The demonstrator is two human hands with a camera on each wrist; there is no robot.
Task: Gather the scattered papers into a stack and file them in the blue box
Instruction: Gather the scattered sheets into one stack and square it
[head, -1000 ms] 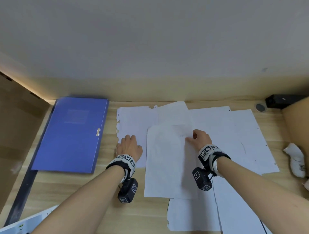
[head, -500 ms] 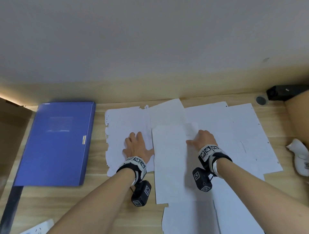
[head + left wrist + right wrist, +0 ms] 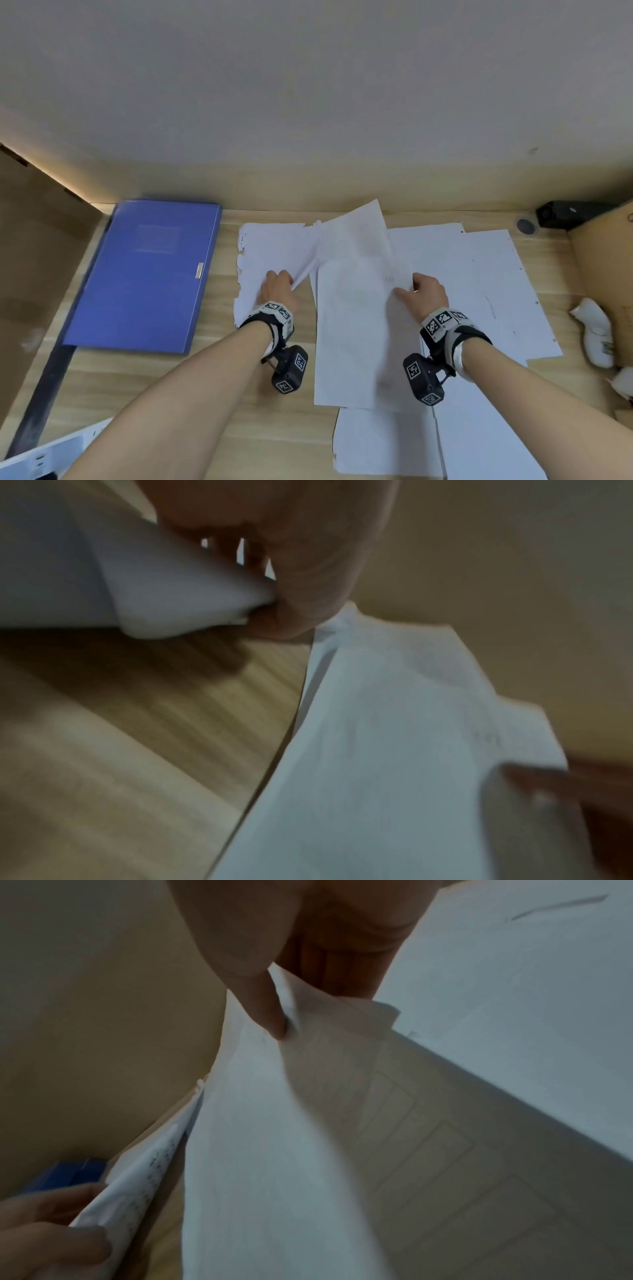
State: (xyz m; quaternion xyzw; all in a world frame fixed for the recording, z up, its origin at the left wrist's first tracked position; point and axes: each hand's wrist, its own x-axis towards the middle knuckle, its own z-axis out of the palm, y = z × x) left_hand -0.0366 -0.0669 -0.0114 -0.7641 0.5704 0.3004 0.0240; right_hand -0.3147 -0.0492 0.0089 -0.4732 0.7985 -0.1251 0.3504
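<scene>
Several white sheets lie spread over the wooden desk (image 3: 205, 394). The blue box (image 3: 147, 274) lies closed and flat at the left. My left hand (image 3: 279, 286) pinches the lifted corner of a tilted sheet (image 3: 352, 233); the left wrist view shows that corner (image 3: 192, 601) squeezed between thumb and fingers. My right hand (image 3: 423, 291) pinches the upper right edge of the middle sheet (image 3: 356, 329), thumb on top and fingers beneath, which the right wrist view shows as a raised sheet (image 3: 274, 1123).
More sheets (image 3: 486, 291) lie to the right, and others (image 3: 383, 445) lie toward the front. A brown cardboard wall (image 3: 30, 274) stands at the left and another (image 3: 603, 267) at the right, with white objects (image 3: 596, 329) beside it. A black device (image 3: 568, 214) sits at the back right.
My left hand went from lying flat on the left sheet to pinching a lifted paper corner. My right hand now holds the middle sheet's edge raised. The view shifted slightly.
</scene>
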